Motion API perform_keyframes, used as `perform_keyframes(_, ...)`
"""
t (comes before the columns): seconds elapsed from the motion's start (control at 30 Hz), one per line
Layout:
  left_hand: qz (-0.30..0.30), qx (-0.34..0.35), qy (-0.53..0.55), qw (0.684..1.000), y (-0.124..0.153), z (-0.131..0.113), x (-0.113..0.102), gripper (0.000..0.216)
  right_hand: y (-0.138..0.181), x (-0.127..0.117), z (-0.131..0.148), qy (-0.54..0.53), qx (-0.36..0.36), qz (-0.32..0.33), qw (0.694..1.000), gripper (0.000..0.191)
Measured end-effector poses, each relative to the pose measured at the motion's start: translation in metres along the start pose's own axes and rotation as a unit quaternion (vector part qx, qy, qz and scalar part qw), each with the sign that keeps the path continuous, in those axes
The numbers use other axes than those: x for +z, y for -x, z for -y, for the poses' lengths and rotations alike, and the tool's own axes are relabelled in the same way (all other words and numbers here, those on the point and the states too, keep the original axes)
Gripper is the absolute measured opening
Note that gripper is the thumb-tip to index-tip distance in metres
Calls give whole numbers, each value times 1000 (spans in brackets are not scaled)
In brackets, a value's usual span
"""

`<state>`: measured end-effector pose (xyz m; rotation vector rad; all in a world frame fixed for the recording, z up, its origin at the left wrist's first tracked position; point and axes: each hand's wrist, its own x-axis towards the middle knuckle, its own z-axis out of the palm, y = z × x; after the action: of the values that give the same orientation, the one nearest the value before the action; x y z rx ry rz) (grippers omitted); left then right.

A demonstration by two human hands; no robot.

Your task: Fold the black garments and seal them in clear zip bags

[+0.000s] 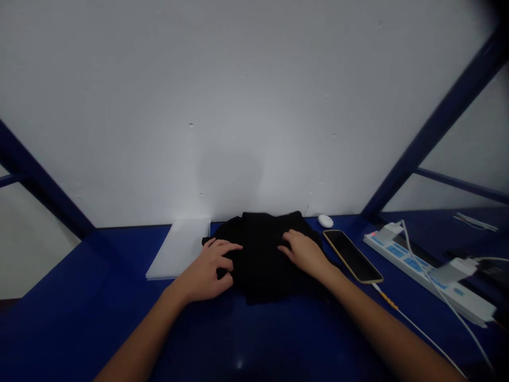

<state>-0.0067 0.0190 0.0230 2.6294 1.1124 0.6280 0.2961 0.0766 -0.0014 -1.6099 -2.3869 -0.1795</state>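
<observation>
A black cloth garment (262,265), bunched and partly folded, lies on the blue tabletop against the wall. Its exact kind is hard to make out in the dark. On its left side rests my left hand (210,270), fingers spread and the index finger stretched across the fabric. My right hand (304,252) lies on the right side of the garment, palm down, with a gap between thumb and fingers. Both hands touch the cloth, and neither visibly grips a fold of it.
White paper sheets (178,249) lie left of the garment. To the right are a small white oval case (325,221), a phone (352,255) with a cable attached, and a white power strip (429,273) with chargers and trailing cables. Blue frame bars (433,127) slant up on both sides.
</observation>
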Motion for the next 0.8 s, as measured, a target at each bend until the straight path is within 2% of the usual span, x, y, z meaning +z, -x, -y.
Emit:
perform_keyframes(0.07,-4,4,12,1000,4,-1,-1,16,-5,-4,-5,5,19,-63,998,1)
perform_keyframes(0.13,-11,2,16,1000,7,-1,2,14,-7,-9,-7,23,36,-110,993,7)
perform_keyframes(0.23,-19,-4,17,1000,11,0,11,11,-3,-15,-1,1,1,-124,992,15)
perform_keyframes(0.3,-20,-13,19,1000,11,-1,18,24,4,-17,9,-64,-61,-89,992,23)
perform_keyframes(0.37,-17,-24,15,999,8,-3,24,36,12,-17,22,-141,-105,-23,984,33)
perform_keyframes(0.47,-3,-9,-10,1000,3,-7,32,21,21,-19,39,-222,-101,63,968,50)
perform_keyframes(0.53,-8,18,-26,999,2,-10,35,13,25,-23,47,-247,-82,85,962,54)
perform_keyframes(0.7,-76,50,-48,995,5,-9,40,17,41,-45,57,-235,-112,122,958,22)
perform_keyframes(0.8,-129,55,-67,988,8,-4,42,22,54,-55,57,-205,-123,126,963,19)
